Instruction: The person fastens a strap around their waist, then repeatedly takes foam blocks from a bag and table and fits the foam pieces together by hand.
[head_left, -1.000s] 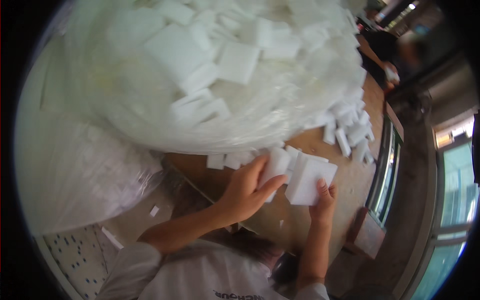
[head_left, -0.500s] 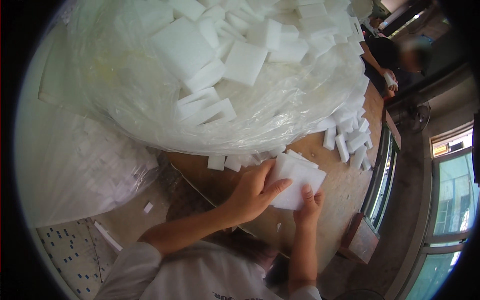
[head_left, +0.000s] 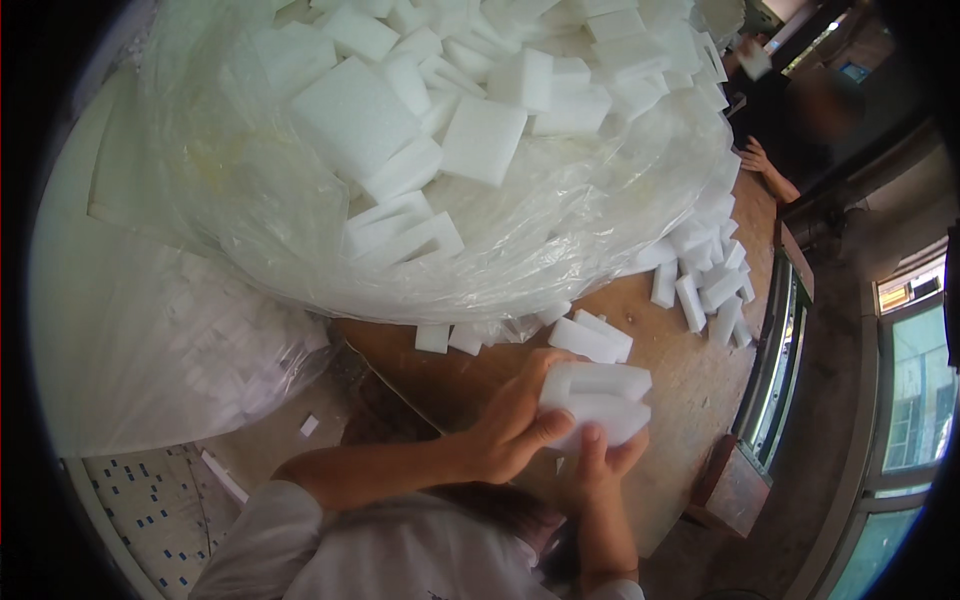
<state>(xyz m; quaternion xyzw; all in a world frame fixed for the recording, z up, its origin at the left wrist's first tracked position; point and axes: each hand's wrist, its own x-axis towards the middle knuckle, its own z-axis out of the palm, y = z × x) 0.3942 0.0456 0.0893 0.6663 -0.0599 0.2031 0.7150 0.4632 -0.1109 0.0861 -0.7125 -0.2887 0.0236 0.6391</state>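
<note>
Both of my hands hold a small stack of white foam blocks [head_left: 600, 400] just above the wooden table [head_left: 690, 380]. My left hand [head_left: 515, 425] wraps the stack's left side with the thumb pressed on its front. My right hand [head_left: 600, 465] supports it from below, fingers curled up around the lower edge. The blocks bend slightly under the grip. Two more white foam blocks [head_left: 590, 338] lie on the table just beyond the stack.
A huge clear plastic bag [head_left: 450, 170] heaped with white foam blocks fills the far half of the table. Several loose blocks [head_left: 705, 285] lie at the right. Another filled bag [head_left: 170, 350] sits at the left. Another person's hand [head_left: 760, 160] rests at the table's far right.
The foam stack has come lower and closer to me, and both hands have closed tighter around it, squeezing the blocks together.
</note>
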